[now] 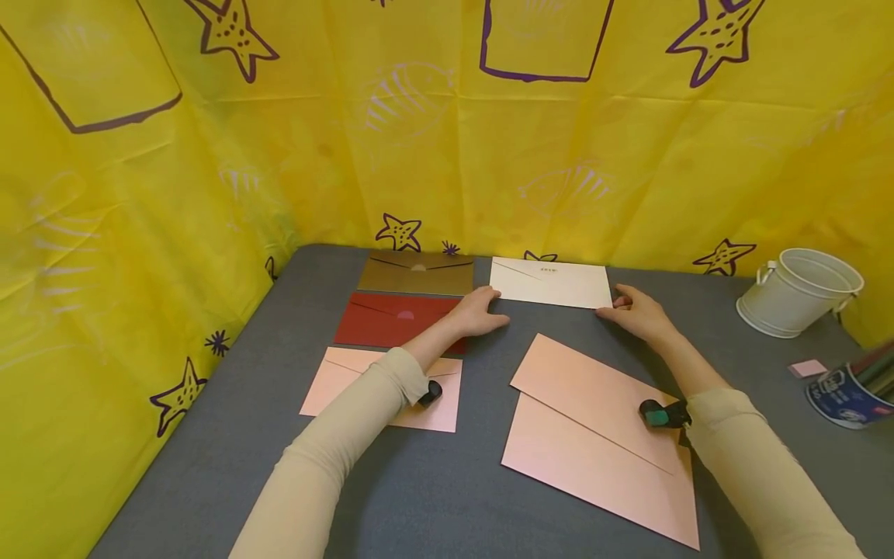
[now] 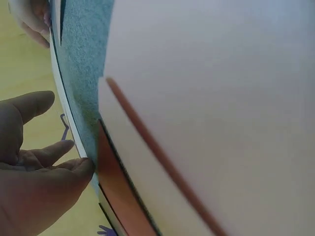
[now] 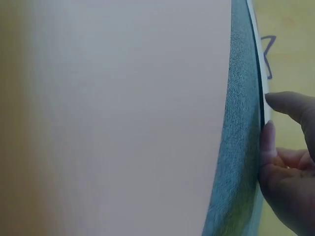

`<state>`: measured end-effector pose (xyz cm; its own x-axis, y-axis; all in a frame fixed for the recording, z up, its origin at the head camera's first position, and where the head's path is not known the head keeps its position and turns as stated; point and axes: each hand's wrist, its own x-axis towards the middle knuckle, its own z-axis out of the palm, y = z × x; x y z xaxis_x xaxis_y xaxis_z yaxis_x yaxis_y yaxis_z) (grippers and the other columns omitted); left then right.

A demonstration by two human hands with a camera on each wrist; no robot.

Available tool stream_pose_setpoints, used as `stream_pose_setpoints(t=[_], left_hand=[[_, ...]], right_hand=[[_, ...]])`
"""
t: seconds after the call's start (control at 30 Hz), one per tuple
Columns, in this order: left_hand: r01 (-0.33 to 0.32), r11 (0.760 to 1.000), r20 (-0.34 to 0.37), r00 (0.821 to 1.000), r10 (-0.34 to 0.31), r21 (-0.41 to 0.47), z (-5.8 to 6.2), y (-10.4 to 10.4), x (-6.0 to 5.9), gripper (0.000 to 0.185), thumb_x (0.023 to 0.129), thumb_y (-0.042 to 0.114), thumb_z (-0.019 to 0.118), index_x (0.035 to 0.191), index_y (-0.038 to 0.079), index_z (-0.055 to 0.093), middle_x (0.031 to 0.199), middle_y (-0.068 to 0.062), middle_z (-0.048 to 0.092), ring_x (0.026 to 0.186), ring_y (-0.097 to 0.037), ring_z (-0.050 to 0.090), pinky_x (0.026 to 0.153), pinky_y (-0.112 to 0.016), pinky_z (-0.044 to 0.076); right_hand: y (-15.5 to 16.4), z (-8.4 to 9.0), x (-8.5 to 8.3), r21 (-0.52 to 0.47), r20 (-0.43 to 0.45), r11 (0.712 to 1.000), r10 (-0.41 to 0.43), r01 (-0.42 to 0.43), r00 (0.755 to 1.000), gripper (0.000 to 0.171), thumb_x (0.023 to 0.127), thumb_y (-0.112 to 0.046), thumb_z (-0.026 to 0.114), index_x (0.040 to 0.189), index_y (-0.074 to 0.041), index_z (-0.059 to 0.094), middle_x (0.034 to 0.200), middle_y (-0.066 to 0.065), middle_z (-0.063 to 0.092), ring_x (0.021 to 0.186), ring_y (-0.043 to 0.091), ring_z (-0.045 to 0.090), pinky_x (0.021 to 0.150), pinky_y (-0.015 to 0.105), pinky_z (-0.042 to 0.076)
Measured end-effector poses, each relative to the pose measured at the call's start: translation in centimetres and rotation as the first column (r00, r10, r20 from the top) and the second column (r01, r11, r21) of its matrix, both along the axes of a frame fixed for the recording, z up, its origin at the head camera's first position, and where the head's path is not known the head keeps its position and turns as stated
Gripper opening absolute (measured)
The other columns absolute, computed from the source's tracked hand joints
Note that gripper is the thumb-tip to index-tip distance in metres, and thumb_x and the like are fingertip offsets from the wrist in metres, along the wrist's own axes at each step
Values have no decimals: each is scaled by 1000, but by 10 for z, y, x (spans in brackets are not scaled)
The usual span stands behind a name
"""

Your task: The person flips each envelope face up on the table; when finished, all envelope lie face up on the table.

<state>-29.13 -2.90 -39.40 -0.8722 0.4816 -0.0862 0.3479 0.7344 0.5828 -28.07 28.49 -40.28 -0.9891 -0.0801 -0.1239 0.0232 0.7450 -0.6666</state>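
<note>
A white envelope (image 1: 552, 283) lies flat near the back of the grey table (image 1: 433, 481). My left hand (image 1: 482, 310) rests at its near left corner with fairly straight fingers touching the edge. My right hand (image 1: 632, 310) rests the same way at its near right corner. In the left wrist view the fingertips (image 2: 78, 164) meet the envelope's thin white edge (image 2: 64, 113), and the thumb stands apart. The right wrist view has a fingertip (image 3: 268, 140) against the same edge (image 3: 254, 29). Neither hand lifts the envelope.
A gold envelope (image 1: 417, 273), a red one (image 1: 391, 320) and a small pink one (image 1: 377, 384) lie in a column at left. A large pink envelope (image 1: 601, 435) lies under my right forearm. A white bucket (image 1: 799, 291), a blue tin (image 1: 845, 396) and a pink note (image 1: 808, 367) stand at right. Yellow cloth walls the table.
</note>
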Motion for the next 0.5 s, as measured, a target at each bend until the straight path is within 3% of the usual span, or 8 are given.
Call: stream_pose_setpoints(t=[0.13, 0.3, 0.4, 0.5], left_hand=[[78, 996, 10, 997, -78, -42, 4, 0, 6, 61, 94, 25, 60, 144, -5, 40, 146, -20, 43, 134, -31, 40, 112, -39, 31], [170, 984, 27, 985, -169, -55, 7, -1, 19, 63, 94, 28, 61, 146, -1, 39, 150, -17, 40, 139, -29, 35, 114, -38, 27], [260, 964, 36, 965, -259, -62, 7, -1, 30, 66, 94, 31, 62, 148, 2, 38, 152, -14, 38, 142, -26, 32, 115, -37, 25], [363, 929, 51, 931, -360, -68, 4, -1, 39, 71, 94, 36, 63, 150, 5, 35, 156, -11, 32, 144, -24, 27, 116, -36, 22]], right_hand=[[4, 3, 6, -93, 51, 996, 17, -12, 999, 87, 95, -35, 62, 150, 12, 13, 136, 32, 42, 122, 44, 42, 105, 55, 33], [5, 11, 19, -194, 109, 981, 52, -30, 993, 90, 97, -34, 59, 151, 11, 3, 148, 36, 26, 133, 48, 32, 109, 59, 26], [3, 15, 33, -212, 122, 977, 57, -30, 991, 89, 97, -35, 59, 151, 10, 3, 150, 35, 21, 135, 49, 28, 108, 61, 25], [0, 16, 48, -179, 113, 982, 80, -59, 990, 89, 97, -38, 60, 152, 8, 8, 151, 34, 21, 137, 49, 25, 107, 63, 26]])
